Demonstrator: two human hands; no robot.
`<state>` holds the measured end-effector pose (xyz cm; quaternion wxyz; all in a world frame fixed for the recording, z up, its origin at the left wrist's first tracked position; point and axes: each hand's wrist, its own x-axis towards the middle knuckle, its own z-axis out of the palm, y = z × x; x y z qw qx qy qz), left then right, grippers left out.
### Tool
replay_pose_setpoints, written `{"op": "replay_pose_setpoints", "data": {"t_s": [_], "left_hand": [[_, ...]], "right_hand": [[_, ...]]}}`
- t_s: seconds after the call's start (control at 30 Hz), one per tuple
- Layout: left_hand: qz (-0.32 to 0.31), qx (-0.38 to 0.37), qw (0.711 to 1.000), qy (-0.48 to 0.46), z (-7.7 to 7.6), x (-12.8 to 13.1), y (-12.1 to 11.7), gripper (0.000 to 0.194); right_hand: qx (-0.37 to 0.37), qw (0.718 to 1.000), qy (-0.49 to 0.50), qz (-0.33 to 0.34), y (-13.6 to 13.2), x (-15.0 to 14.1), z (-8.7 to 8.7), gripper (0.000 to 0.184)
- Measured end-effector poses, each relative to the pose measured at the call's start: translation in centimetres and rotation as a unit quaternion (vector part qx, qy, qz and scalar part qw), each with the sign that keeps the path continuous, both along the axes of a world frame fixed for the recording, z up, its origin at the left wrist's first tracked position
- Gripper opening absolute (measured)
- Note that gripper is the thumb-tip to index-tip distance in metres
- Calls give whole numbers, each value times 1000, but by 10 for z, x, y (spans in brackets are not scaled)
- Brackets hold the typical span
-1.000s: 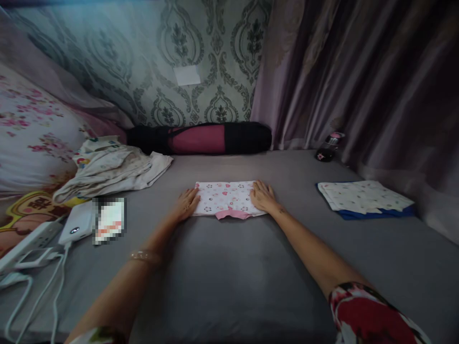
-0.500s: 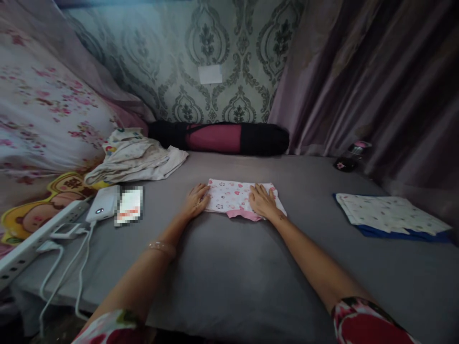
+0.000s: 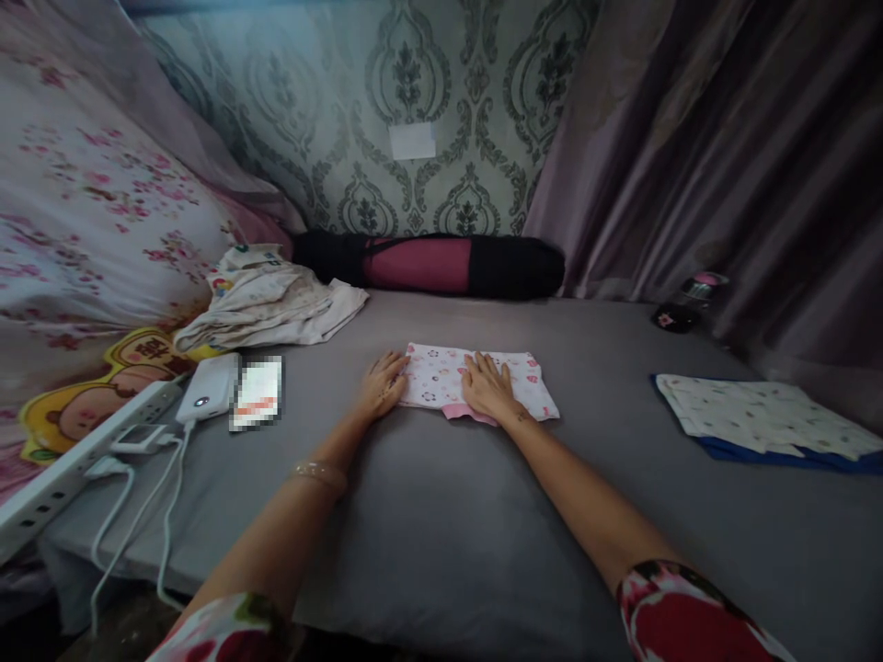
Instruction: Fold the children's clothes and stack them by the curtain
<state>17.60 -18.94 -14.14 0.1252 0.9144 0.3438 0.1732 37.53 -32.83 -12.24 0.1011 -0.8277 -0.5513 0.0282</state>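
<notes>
A folded white garment (image 3: 528,377) printed with pink and dark motifs lies flat on the grey bed sheet (image 3: 441,533). A pink edge sticks out along its near side. Flat on top of the cloth, a little right of its left half, rests my right hand (image 3: 491,384), fingers stretched out. My left hand (image 3: 384,382) lies at the cloth's left edge, fingers extended and touching that edge. Neither hand grips anything.
On the right is a folded pale patterned cloth (image 3: 765,414) over a blue one, with a dark bottle (image 3: 682,308) behind. Crumpled clothes (image 3: 282,303) lie left. A power strip (image 3: 97,460), white power bank (image 3: 209,386) and cables sit front left; a black-and-maroon roll (image 3: 420,264) lies at the back.
My right hand has slid left across the folded garment, uncovering more of its right side. My left hand stays at the left edge. The whole view has shifted slightly.
</notes>
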Motion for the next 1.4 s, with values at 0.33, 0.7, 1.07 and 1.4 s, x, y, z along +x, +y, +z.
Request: {"op": "replay_pose_setpoints", "data": {"t_s": [0.33, 0.7, 1.07, 1.4], "left_hand": [[18, 4, 1000, 2, 0, 1, 0, 52], [25, -7, 1000, -10, 0, 2, 2, 54], [43, -14, 999, -24, 5, 3, -2, 50], [48, -2, 996, -68, -5, 2, 7, 49]], "right_hand": [[18, 1000, 6, 19, 20, -26, 11, 54], [-2, 1000, 16, 16, 29, -34, 9, 54], [15, 999, 13, 28, 45, -56, 4, 54], [43, 998, 10, 50, 66, -75, 5, 53]]}}
